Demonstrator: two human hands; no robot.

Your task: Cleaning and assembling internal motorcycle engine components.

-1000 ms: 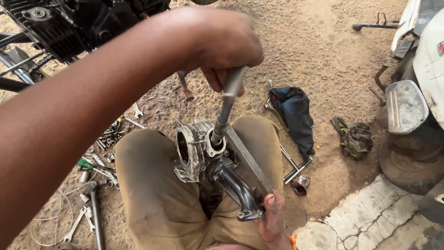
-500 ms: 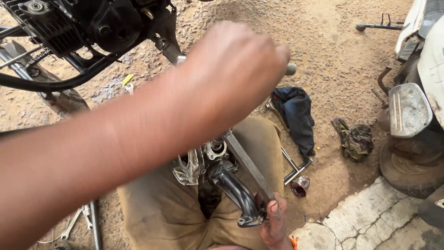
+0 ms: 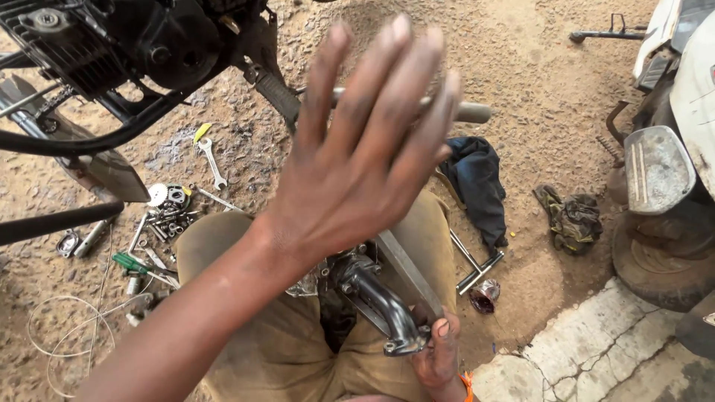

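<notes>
Seen from the head camera looking down, a person sits on sandy ground with a metal engine part resting across the lap, between the knees of tan trousers. This engine part is the landmark for everything that follows.

Above the engine part, the left hand is raised close to the camera, palm down, with all fingers stretched out and spread apart, gripping nothing. Behind its fingers a grey metal rod crosses sideways; whether the hand touches it cannot be told.

Below and right of the engine part, the right hand has its fingers curled around the end of a dark curved pipe that juts from the part. A flat metal bar runs diagonally beside that pipe, just touching the same hand.

Left of the engine part, loose tools lie scattered on the dirt: a spanner, a green-handled screwdriver, small bolts and a loop of thin wire.

Up and left of the engine part stands a black motorcycle frame.

Right of the engine part lie a dark blue cloth, a crumpled rag and, farther on, a vehicle tyre.
</notes>
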